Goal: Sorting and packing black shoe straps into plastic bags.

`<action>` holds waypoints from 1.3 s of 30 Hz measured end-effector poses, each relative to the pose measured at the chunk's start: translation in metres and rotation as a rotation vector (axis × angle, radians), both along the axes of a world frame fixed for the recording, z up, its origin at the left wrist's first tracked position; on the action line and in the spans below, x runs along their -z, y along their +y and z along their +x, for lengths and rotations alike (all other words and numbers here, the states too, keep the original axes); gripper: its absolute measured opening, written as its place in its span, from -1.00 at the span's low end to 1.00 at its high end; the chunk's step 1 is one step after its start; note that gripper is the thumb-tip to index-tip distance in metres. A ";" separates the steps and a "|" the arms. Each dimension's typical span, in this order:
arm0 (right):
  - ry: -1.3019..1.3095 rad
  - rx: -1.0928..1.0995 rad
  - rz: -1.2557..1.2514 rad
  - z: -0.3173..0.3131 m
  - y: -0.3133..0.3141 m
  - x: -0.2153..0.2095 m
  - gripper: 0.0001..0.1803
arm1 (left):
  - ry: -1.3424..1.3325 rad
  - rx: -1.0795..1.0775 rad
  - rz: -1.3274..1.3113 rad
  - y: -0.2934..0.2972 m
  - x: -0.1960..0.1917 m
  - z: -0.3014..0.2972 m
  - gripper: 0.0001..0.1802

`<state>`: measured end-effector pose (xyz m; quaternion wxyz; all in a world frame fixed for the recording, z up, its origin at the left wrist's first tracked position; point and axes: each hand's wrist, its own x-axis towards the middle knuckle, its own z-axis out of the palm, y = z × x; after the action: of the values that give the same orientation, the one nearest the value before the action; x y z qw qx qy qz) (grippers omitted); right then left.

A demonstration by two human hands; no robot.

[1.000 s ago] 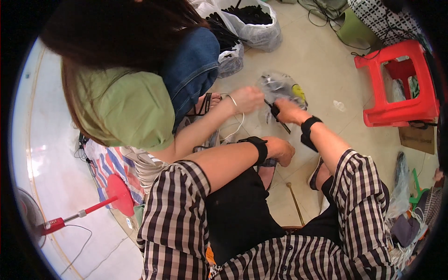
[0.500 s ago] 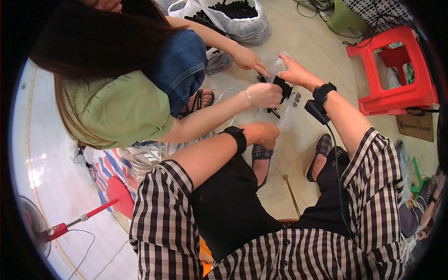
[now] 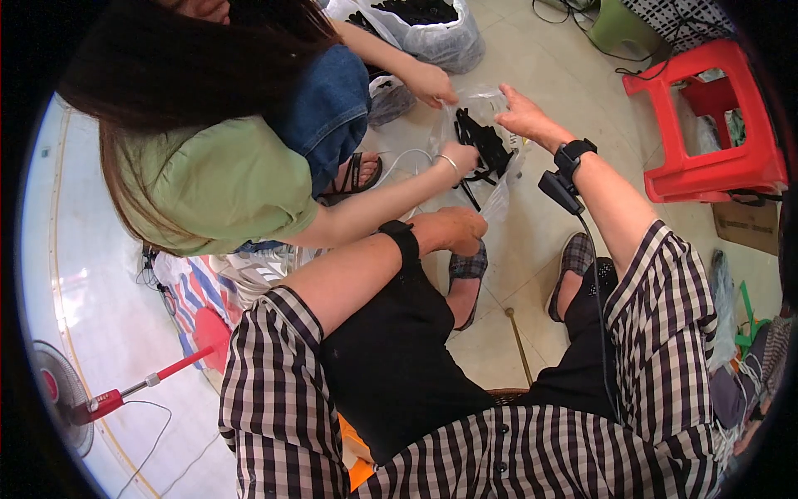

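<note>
A clear plastic bag (image 3: 500, 195) with black strap-like pieces (image 3: 486, 150) in it is spread over the floor in front of me. My left hand (image 3: 457, 230) is closed on the bag's near edge, knuckles up. Across from it, my right hand (image 3: 529, 119) holds the far right part of the rim, index finger stretched out and thumb apart from it. A co-worker's hand (image 3: 432, 86) grips the far left rim. The co-worker's other hand (image 3: 461, 158), with a bracelet on the wrist, reaches among the black pieces. Black straps with a small device and cable circle my wrists.
The co-worker in a green top (image 3: 208, 187) crouches close on my left. White bags of black pieces (image 3: 445, 46) stand beyond. At the right lies a red plastic stool (image 3: 665, 133) beside a cardboard box (image 3: 746, 226). A fan (image 3: 62, 395) is at lower left.
The bag's mouth has widened and more black pieces show. My left hand has shifted slightly left. The co-worker's bracelet hand has drawn back left; the other now grips the rim.
</note>
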<state>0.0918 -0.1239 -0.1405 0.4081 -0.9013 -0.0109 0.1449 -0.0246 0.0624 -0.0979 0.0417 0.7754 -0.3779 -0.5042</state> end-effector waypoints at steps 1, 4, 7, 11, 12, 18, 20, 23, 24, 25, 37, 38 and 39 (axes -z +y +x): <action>-0.031 -0.024 -0.015 0.000 0.001 0.002 -0.22 | -0.008 0.017 0.034 -0.003 -0.002 0.000 -0.59; -0.063 -0.065 0.012 0.002 0.011 -0.006 -0.25 | -0.017 0.013 0.058 0.006 0.002 0.000 -0.60; -0.075 -0.082 -0.087 0.002 0.013 -0.001 -0.26 | -0.021 0.009 0.027 0.004 -0.001 0.001 -0.60; -0.046 -0.119 -0.157 -0.007 0.027 -0.008 -0.27 | -0.022 0.038 0.026 0.003 -0.004 0.000 -0.58; -0.090 -0.135 -0.177 -0.009 0.027 -0.006 -0.29 | -0.022 0.040 0.023 0.001 -0.002 0.000 -0.58; -0.200 -0.171 -0.245 -0.016 0.030 -0.007 -0.34 | -0.004 -0.020 0.001 -0.001 0.002 0.001 -0.55; -0.271 -0.146 -0.256 -0.018 0.029 -0.004 -0.38 | 0.052 -0.042 -0.047 -0.003 0.001 0.002 -0.54; -0.310 -0.137 -0.243 -0.017 0.027 0.002 -0.38 | 0.074 -0.051 -0.107 -0.001 0.006 0.003 -0.54; -0.318 -0.136 -0.256 -0.017 0.025 0.004 -0.37 | 0.072 -0.050 -0.109 -0.003 0.005 0.003 -0.54; -0.327 -0.135 -0.270 -0.016 0.023 0.006 -0.37 | 0.066 -0.049 -0.091 -0.005 0.005 0.003 -0.54; -0.279 -0.129 -0.277 -0.021 0.027 -0.005 -0.37 | 0.038 -0.069 -0.085 -0.003 0.007 0.001 -0.54; -0.278 -0.129 -0.277 -0.021 0.028 -0.005 -0.37 | 0.043 -0.075 -0.065 -0.004 0.006 0.002 -0.54; -0.296 -0.135 -0.273 -0.021 0.028 -0.006 -0.38 | 0.044 -0.076 -0.065 -0.004 0.005 0.001 -0.54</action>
<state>0.0707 -0.0955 -0.1349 0.2655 -0.9569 -0.1116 0.0382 -0.0231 0.0588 -0.1034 0.0941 0.7761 -0.3635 -0.5066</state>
